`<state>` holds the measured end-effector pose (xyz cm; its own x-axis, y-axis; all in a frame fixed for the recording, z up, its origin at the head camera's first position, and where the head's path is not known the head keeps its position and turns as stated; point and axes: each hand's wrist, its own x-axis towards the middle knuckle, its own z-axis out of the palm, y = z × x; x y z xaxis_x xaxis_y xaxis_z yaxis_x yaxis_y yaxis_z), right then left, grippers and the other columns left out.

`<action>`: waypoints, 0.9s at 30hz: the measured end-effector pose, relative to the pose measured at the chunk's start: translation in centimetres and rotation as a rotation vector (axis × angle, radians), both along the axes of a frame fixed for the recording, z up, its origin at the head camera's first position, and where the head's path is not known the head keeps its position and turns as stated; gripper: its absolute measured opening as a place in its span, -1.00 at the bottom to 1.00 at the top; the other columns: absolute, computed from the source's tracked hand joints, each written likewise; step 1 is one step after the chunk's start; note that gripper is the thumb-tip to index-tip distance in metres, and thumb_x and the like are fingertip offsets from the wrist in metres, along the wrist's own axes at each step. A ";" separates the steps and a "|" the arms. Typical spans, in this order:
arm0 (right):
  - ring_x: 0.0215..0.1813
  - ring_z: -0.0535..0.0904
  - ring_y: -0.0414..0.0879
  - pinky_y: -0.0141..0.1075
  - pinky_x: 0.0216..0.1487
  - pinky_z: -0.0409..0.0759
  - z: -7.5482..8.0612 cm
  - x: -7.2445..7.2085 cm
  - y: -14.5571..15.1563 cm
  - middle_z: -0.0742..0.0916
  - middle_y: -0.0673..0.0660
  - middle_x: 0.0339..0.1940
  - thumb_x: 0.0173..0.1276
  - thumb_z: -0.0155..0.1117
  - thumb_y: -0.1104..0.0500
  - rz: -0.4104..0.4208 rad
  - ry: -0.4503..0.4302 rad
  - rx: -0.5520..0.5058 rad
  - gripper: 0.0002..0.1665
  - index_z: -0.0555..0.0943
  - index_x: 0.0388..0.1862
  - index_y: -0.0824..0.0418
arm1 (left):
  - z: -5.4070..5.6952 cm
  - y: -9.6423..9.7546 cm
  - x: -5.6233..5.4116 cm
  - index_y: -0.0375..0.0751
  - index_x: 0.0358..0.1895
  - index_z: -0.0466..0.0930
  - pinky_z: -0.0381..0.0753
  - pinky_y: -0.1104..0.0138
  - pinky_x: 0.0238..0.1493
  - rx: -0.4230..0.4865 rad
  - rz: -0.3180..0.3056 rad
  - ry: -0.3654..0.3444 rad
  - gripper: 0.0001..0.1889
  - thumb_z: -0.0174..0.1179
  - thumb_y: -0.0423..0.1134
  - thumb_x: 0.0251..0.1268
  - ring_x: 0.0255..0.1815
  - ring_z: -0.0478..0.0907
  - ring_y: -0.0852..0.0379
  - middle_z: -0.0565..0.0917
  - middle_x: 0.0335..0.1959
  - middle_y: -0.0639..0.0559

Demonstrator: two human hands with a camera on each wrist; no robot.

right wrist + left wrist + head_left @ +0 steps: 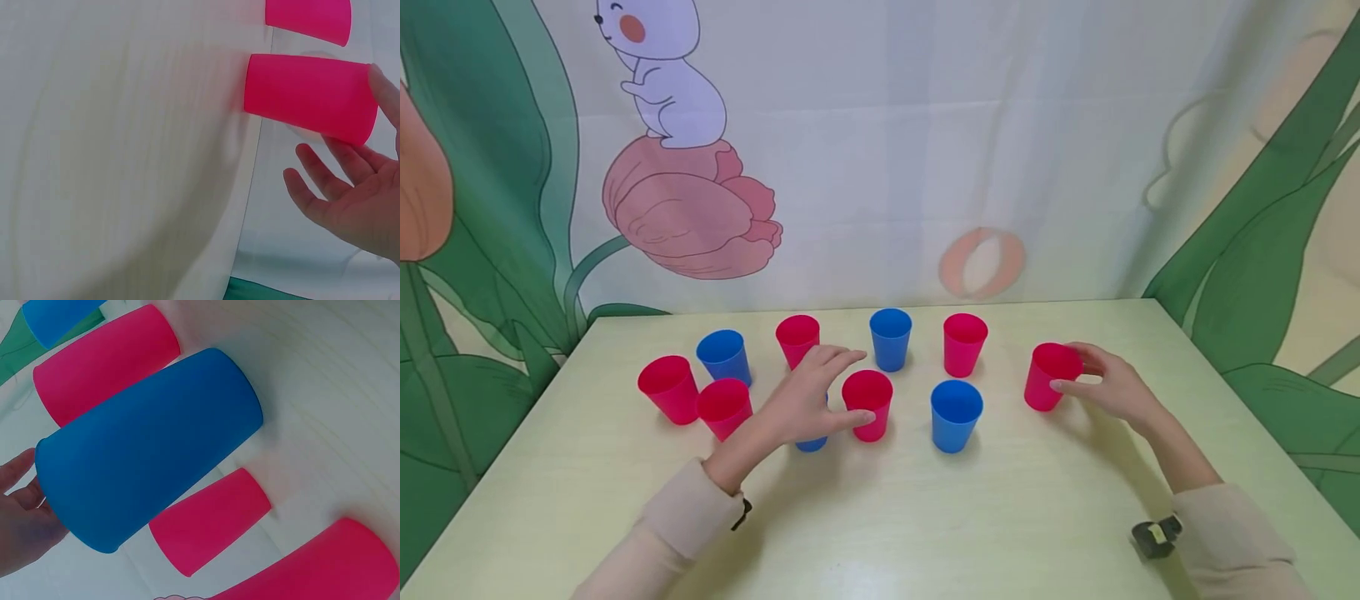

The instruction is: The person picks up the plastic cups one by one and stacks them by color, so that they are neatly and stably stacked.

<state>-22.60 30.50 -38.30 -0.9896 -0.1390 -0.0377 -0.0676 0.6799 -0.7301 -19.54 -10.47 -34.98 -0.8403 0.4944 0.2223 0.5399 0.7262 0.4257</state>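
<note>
At the right of the head view, my right hand (1112,387) holds a red cup (1048,379) that stands apart from the others. Its thumb lies at the near side of the rim and the index finger passes behind, while other fingers spread loosely in the right wrist view. My left hand (808,396) reaches over the cups near the middle, fingers spread. Its thumb overlaps a red cup (871,390) in the head view. Partly covered by this hand is a blue cup (811,445), which appears large as the nearest blue cup (150,450) in the left wrist view.
Left of the hands stand red cups (670,390) (725,408) and a blue cup (726,357). Behind are a red cup (796,337), a blue cup (891,342) and another red cup (964,346). One blue cup (956,421) stands between the hands. A printed curtain (865,167) hangs behind the table (962,533).
</note>
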 end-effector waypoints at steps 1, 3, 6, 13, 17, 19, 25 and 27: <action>0.20 0.27 0.30 0.08 -0.01 0.46 0.0 0.0 0.1 0.37 0.36 0.22 0.16 0.29 -0.06 0.014 -0.001 -0.006 -0.09 0.14 0.35 0.33 | -0.1 0.1 -0.1 -0.15 0.26 0.32 0.48 0.09 0.00 -0.004 0.003 -0.013 -0.21 0.38 0.03 -0.11 0.19 0.28 -0.03 0.40 0.16 -0.09; 0.21 0.27 0.30 0.09 -0.01 0.45 -0.1 -0.1 0.4 0.37 0.36 0.22 0.16 0.31 -0.03 0.042 -0.005 -0.018 -0.10 0.14 0.35 0.31 | -0.2 0.2 -0.3 -0.16 0.25 0.33 0.48 0.10 0.00 -0.013 0.008 -0.032 -0.21 0.39 0.02 -0.12 0.18 0.30 -0.02 0.42 0.16 -0.08; 0.21 0.27 0.29 0.11 0.00 0.44 -0.1 -0.3 0.8 0.38 0.36 0.21 0.13 0.33 0.00 0.072 -0.018 -0.041 -0.10 0.15 0.34 0.27 | -0.6 0.4 -0.5 -0.16 0.23 0.35 0.47 0.10 0.01 -0.021 0.010 -0.061 -0.22 0.40 0.01 -0.14 0.17 0.30 -0.02 0.43 0.14 -0.07; 0.21 0.28 0.25 0.07 0.02 0.44 -0.6 -1.0 1.7 0.40 0.31 0.20 0.10 0.36 0.02 0.129 -0.075 -0.120 -0.12 0.17 0.33 0.21 | -1.3 0.7 -1.0 -0.13 0.22 0.38 0.42 0.04 0.05 -0.021 0.040 -0.107 -0.23 0.43 0.00 -0.17 0.17 0.30 -0.01 0.44 0.13 -0.06; 0.23 0.27 0.26 0.08 0.04 0.43 -0.7 -1.3 2.2 0.39 0.31 0.23 0.13 0.33 0.05 0.165 -0.101 -0.154 -0.12 0.14 0.37 0.18 | -1.3 1.0 -1.1 -0.13 0.22 0.38 0.36 0.00 0.09 -0.036 0.059 -0.115 -0.22 0.44 0.00 -0.19 0.18 0.29 -0.03 0.44 0.13 -0.07; 0.24 0.26 0.26 0.08 0.05 0.42 -0.8 -1.3 2.3 0.39 0.31 0.24 0.15 0.32 0.06 0.180 -0.109 -0.170 -0.12 0.13 0.38 0.17 | -1.2 1.2 -1.2 -0.14 0.22 0.38 0.34 0.00 0.10 -0.058 0.065 -0.120 -0.21 0.44 0.01 -0.19 0.18 0.28 -0.03 0.43 0.13 -0.08; 0.23 0.26 0.24 -0.01 0.04 0.46 -1.0 -1.3 2.6 0.38 0.32 0.24 0.20 0.27 0.09 0.200 -0.125 -0.238 -0.18 0.13 0.37 0.20 | -1.1 1.5 -1.3 -0.19 0.20 0.39 0.34 0.04 0.07 -0.120 0.068 -0.107 -0.22 0.45 -0.02 -0.20 0.15 0.29 -0.04 0.44 0.10 -0.10; 0.22 0.27 0.22 -0.02 0.02 0.47 -1.0 -1.3 2.6 0.38 0.32 0.23 0.20 0.26 0.09 0.197 -0.132 -0.254 -0.19 0.14 0.37 0.20 | -1.0 1.6 -1.3 -0.20 0.18 0.41 0.35 0.05 0.06 -0.125 0.070 -0.099 -0.24 0.45 -0.04 -0.20 0.13 0.30 -0.03 0.45 0.08 -0.10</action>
